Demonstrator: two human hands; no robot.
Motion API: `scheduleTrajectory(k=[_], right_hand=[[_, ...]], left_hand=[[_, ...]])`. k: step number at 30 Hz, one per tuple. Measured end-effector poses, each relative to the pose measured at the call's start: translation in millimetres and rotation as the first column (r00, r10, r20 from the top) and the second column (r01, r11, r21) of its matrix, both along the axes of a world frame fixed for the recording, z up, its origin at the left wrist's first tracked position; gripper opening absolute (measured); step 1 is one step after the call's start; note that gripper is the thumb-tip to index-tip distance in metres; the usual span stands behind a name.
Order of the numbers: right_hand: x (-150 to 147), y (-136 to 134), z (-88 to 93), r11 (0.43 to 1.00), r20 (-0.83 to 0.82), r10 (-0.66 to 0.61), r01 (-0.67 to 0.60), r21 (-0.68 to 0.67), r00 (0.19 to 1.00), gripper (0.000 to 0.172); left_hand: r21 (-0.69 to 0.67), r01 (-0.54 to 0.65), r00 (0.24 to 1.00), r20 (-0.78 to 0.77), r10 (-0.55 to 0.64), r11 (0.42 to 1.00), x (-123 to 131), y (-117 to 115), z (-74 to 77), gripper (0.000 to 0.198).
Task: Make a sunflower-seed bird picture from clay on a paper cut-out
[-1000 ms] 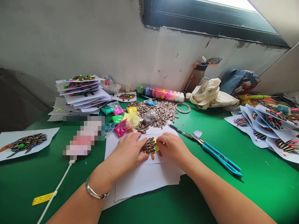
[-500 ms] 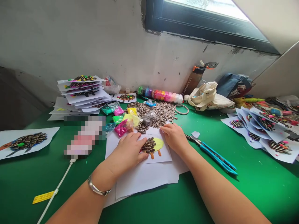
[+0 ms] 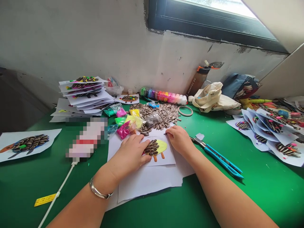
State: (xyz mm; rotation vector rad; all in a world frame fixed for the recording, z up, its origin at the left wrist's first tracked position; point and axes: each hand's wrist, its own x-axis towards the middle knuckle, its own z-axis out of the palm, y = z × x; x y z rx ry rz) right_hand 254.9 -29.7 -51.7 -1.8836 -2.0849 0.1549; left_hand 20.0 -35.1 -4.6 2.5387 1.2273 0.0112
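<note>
My left hand (image 3: pixel 134 150) lies on a white paper card, fingers spread and open, covering the left part of the picture. On the card is a yellow-green clay shape (image 3: pixel 162 146) with small orange legs, and rows of sunflower seeds (image 3: pixel 151 148) overlap on its left half. My right hand (image 3: pixel 178 138) is just right of the shape, over the card's upper right edge. Its fingertips are pinched on what looks like a single dark sunflower seed (image 3: pixel 165 133). Beyond the hands lies a heap of loose sunflower seeds (image 3: pixel 167 114).
Clay packets, like this magenta one (image 3: pixel 124 129), lie left of the heap. A blue utility knife (image 3: pixel 219 160) is near my right forearm. Finished cards are stacked at the left (image 3: pixel 91 99) and right (image 3: pixel 283 148). A tape ring (image 3: pixel 185 110) and cloth bag (image 3: pixel 206 98) stand behind.
My right hand has shifted slightly, and a dark seed now shows at its fingertips. My left hand stays in place on the card.
</note>
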Motion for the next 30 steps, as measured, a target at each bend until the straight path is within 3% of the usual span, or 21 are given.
scheduleTrajectory(k=[8, 13, 16, 20, 30], right_hand=[[3, -4, 0.0, 0.999, -0.035, 0.006, -0.004, 0.034, 0.999, 0.021], [4, -18, 16.4, 0.998, -0.264, -0.008, 0.025, 0.062, 0.965, 0.016], [-5, -30, 30.4, 0.998, -0.425, 0.017, -0.043, -0.052, 0.905, 0.012], [-18, -38, 36.1, 0.966, -0.480, 0.065, -0.175, -0.189, 0.875, 0.015], [-26, -39, 35.6, 0.955, -0.485, 0.052, -0.185, -0.231, 0.873, 0.020]], left_hand=[[0.019, 0.015, 1.000, 0.009, -0.015, 1.000, -1, 0, -1.9, 0.042], [0.015, 0.009, 1.000, 0.020, -0.009, 1.000, -2, 0, -2.7, 0.043], [0.028, 0.020, 0.999, 0.029, -0.021, 0.999, -3, 1, -5.3, 0.042], [0.025, 0.023, 0.999, 0.027, -0.024, 0.999, -3, 2, -6.5, 0.046], [0.010, 0.023, 1.000, -0.004, -0.023, 1.000, 0, 1, -0.4, 0.040]])
